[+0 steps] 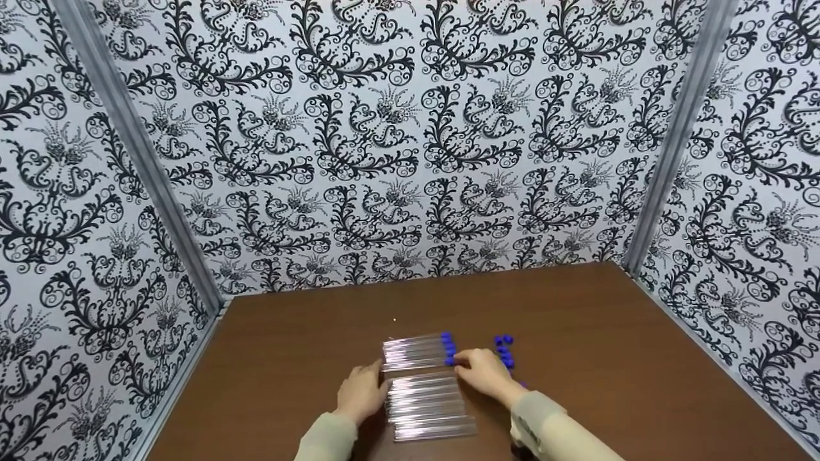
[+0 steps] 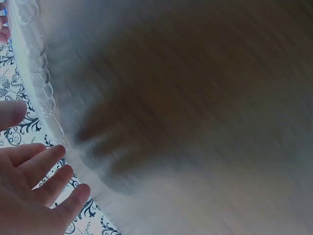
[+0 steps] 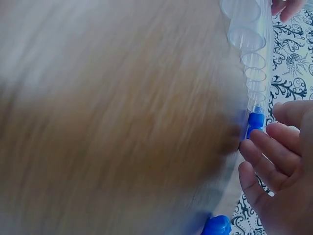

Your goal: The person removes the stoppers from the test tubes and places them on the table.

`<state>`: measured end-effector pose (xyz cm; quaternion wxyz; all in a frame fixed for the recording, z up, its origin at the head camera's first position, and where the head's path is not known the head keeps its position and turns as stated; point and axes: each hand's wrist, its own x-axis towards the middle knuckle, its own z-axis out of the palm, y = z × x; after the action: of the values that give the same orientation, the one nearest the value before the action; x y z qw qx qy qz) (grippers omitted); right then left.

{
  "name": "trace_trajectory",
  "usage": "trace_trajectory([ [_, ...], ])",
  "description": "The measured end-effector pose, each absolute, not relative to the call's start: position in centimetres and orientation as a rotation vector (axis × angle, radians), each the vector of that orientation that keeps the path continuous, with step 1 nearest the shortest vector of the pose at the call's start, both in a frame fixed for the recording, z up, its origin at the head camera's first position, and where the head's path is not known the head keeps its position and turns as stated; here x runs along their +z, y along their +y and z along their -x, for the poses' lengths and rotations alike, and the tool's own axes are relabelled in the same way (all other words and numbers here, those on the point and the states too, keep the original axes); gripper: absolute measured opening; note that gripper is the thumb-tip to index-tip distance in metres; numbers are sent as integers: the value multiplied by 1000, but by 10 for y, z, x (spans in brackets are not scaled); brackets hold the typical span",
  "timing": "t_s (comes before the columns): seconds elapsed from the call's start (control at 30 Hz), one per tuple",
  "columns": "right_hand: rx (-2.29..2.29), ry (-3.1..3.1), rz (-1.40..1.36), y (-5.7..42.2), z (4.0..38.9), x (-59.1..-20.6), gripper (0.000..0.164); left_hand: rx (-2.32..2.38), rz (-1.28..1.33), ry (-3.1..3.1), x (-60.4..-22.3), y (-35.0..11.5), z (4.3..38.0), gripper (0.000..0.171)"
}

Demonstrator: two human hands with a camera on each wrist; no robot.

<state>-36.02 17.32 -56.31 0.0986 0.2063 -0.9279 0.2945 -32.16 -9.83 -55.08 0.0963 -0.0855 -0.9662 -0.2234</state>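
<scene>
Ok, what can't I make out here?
Head: how many loose caps; small and bunched.
Head: how many bare tubes; glare blurs their edges.
Right wrist: whether the right hand grips the upper cap; fingers partly cover it.
Left wrist: rest of the left hand; cut off by the left edge.
Head: the dark item under the right sleeve; cut off by the bottom edge.

This looks like a small work booth (image 1: 410, 211): pale walls (image 1: 371, 134) with black scrolling flowers close in the far side and both flanks, grey posts (image 1: 142, 147) stand at the corners, and a brown wood-look bench (image 1: 576, 307) fills the space between. Clear tubes (image 1: 426, 398) and blue caps (image 1: 508, 339) lend a lab touch.
</scene>
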Motion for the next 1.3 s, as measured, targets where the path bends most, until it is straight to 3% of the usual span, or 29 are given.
trace_trajectory([
  [0.53,849,-2771,-594,168,362,-565,29,-783,280,-2932,-554,-98,323,55],
  [1.3,735,-2621,-541,165,360,-559,29,-786,357,-2838,-548,-98,320,51],
])
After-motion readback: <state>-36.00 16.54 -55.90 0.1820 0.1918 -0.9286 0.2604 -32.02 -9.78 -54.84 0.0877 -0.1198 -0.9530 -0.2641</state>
